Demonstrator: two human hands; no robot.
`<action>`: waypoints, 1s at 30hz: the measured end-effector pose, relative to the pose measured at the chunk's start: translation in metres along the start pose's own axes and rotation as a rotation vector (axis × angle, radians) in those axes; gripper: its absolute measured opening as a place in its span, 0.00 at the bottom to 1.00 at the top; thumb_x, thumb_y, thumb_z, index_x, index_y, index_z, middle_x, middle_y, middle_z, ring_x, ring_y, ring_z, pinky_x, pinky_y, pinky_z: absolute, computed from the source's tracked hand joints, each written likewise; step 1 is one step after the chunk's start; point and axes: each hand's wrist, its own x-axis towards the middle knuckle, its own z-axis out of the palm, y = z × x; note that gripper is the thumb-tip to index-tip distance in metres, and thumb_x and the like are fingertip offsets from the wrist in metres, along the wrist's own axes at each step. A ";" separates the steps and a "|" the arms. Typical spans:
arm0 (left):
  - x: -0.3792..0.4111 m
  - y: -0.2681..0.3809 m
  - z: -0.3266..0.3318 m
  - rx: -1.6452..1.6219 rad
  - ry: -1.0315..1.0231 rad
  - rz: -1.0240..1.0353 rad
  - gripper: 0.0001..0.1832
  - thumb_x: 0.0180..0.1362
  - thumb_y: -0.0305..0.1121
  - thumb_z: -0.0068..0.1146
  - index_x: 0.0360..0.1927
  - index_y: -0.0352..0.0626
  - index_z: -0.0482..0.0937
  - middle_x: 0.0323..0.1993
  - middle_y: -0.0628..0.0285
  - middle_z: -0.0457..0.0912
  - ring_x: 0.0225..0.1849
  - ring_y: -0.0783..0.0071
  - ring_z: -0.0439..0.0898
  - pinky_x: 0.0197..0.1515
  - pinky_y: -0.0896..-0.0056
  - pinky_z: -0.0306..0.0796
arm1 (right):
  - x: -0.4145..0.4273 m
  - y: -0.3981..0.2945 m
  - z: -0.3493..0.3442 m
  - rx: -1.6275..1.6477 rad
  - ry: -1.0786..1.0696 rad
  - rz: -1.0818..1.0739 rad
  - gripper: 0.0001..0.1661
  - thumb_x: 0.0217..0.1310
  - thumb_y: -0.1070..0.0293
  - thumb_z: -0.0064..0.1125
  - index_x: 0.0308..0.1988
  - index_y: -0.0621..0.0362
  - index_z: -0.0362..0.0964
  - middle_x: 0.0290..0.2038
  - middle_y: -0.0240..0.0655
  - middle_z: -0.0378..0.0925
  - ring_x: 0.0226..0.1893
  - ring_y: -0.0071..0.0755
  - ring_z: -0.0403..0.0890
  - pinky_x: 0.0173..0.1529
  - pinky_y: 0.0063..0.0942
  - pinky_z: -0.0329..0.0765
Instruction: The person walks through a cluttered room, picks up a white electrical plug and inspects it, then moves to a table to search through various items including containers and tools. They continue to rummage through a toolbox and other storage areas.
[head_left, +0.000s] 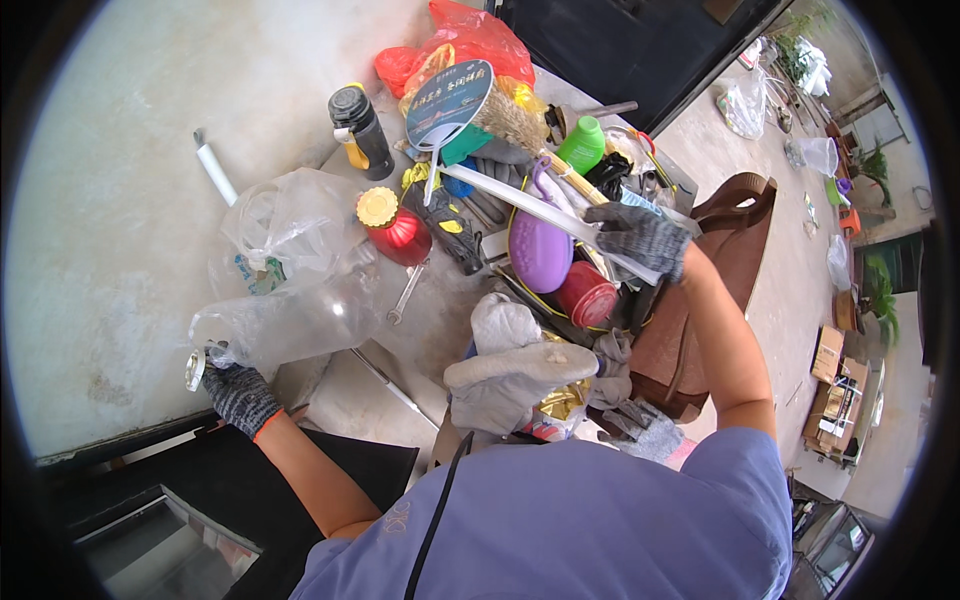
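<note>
My left hand (241, 397), in a grey knit glove, holds the end of a clear plastic bag or container (300, 319) at the left; a white ring-like piece (195, 370) shows beside its fingers. My right hand (641, 238), gloved the same way, grips a long white strip (525, 202) that slants over a cluttered pile. Under and around the strip lie a purple oval container (540, 251), a red cup (588, 294) and a straw brush (517, 124). A hand fan (450, 101) lies above the strip's far end.
A dark bottle (361, 131), a red bottle with a gold cap (397, 229) and a wrench (409, 292) are left of the pile. Red plastic bags (480, 37) lie behind it, near a green bottle (583, 146). A brown bag (690, 330) is at the right, cloth gloves (517, 375) near my body.
</note>
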 end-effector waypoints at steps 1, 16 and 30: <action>-0.009 0.003 0.010 -0.070 -0.011 -0.007 0.14 0.55 0.28 0.33 0.42 0.36 0.68 0.43 0.58 0.71 0.44 0.69 0.69 0.50 0.72 0.61 | -0.020 0.002 -0.007 0.032 0.019 -0.008 0.21 0.47 0.70 0.53 0.45 0.60 0.64 0.36 0.37 0.70 0.33 0.25 0.71 0.41 0.24 0.70; -0.063 0.005 0.015 0.275 0.039 0.340 0.23 0.51 0.29 0.44 0.52 0.38 0.58 0.49 0.54 0.65 0.51 0.66 0.64 0.53 0.70 0.59 | -0.190 0.097 -0.240 -0.585 1.489 0.034 0.28 0.52 0.58 0.48 0.50 0.64 0.58 0.49 0.41 0.64 0.48 0.35 0.64 0.53 0.25 0.57; -0.053 0.009 -0.019 1.110 0.239 1.037 0.20 0.46 0.29 0.53 0.44 0.36 0.66 0.43 0.53 0.69 0.46 0.64 0.66 0.51 0.70 0.59 | 0.096 0.065 0.088 -0.713 0.241 0.253 0.65 0.27 0.43 0.61 0.57 0.61 0.31 0.53 0.54 0.50 0.54 0.49 0.57 0.55 0.32 0.56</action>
